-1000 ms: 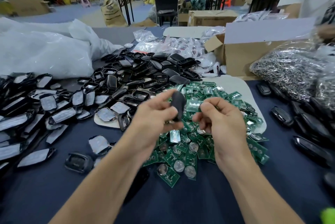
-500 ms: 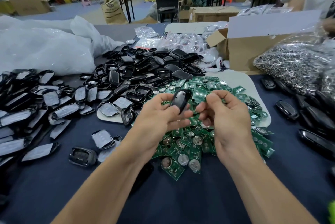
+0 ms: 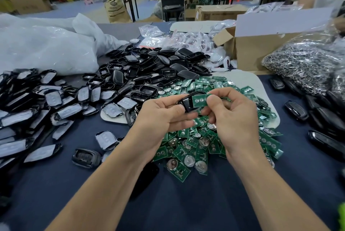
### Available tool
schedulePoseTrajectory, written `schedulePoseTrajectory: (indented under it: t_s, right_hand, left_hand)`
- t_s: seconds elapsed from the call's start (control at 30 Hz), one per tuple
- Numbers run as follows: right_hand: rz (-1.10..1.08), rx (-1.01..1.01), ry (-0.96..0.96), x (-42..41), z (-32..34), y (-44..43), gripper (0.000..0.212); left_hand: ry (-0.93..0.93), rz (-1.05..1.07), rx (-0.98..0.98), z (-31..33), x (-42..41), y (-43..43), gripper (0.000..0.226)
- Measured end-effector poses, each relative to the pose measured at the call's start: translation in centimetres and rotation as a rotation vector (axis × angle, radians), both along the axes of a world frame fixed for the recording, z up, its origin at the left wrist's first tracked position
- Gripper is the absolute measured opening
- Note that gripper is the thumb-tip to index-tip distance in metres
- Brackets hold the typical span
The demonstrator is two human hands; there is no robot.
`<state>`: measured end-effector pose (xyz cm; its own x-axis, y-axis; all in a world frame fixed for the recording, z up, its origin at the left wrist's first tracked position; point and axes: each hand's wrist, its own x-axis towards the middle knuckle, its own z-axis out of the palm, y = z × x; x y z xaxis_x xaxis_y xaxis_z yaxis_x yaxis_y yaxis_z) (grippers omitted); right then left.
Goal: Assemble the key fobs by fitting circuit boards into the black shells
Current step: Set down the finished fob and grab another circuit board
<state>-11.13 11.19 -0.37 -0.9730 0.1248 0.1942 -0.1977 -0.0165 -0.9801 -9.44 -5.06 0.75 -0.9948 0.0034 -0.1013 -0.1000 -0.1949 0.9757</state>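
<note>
My left hand (image 3: 160,116) grips a black key fob shell (image 3: 187,102) above the table, its hollow side turned toward me. My right hand (image 3: 233,116) pinches a green circuit board (image 3: 200,100) with three round contacts and holds it against the shell's right edge. Under both hands lies a heap of green circuit boards (image 3: 197,148) with coin cells. A pile of empty black shells (image 3: 149,73) fills the table behind my left hand.
Film-covered shell halves (image 3: 37,107) spread over the left of the dark blue table (image 3: 186,202). Finished black fobs (image 3: 296,110) lie at right under a bag of metal rings (image 3: 302,66). A cardboard box (image 3: 261,47) and white plastic bags (image 3: 43,47) stand behind. A person's arm (image 3: 306,0) shows far right.
The shell has turned from its closed back to its hollow side facing me. My right hand has brought a green board up against it.
</note>
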Motion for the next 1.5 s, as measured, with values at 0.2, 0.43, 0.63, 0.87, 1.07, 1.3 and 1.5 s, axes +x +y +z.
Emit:
schedulePoseTrajectory:
  t_s: [0.2, 0.43, 0.63, 0.87, 1.07, 1.3, 1.5]
  right_hand:
    - [-0.031, 0.258, 0.081, 0.2, 0.0, -0.2, 0.014]
    - [-0.091, 0.237, 0.067, 0.5, -0.1, -0.5, 0.013]
    - [-0.086, 0.171, 0.068, 0.2, -0.3, -0.5, 0.015]
    - [-0.032, 0.095, 0.027, 0.1, -0.5, -0.7, 0.019]
    - [-0.089, 0.19, 0.091, 0.4, -0.6, -1.1, 0.018]
    - [-0.128, 0.214, 0.09, 0.3, -0.4, -1.0, 0.019]
    - [-0.193, 0.313, 0.177, 0.7, -0.2, -1.1, 0.018]
  left_hand:
    - [0.026, 0.028, -0.143, -0.2, 0.0, -0.7, 0.026]
    - [-0.02, 0.028, -0.07, -0.1, 0.1, -0.5, 0.027]
    - [-0.019, 0.028, 0.014, 0.2, 0.5, -0.2, 0.013]
    - [-0.056, 0.025, 0.005, 0.3, 0.5, 0.0, 0.021]
    - [-0.054, 0.036, 0.014, 0.3, 0.5, 0.1, 0.026]
    - [-0.073, 0.039, 0.018, 0.5, 0.5, 0.2, 0.022]
    - [-0.012, 0.115, 0.001, 0.3, 0.7, 0.7, 0.019]
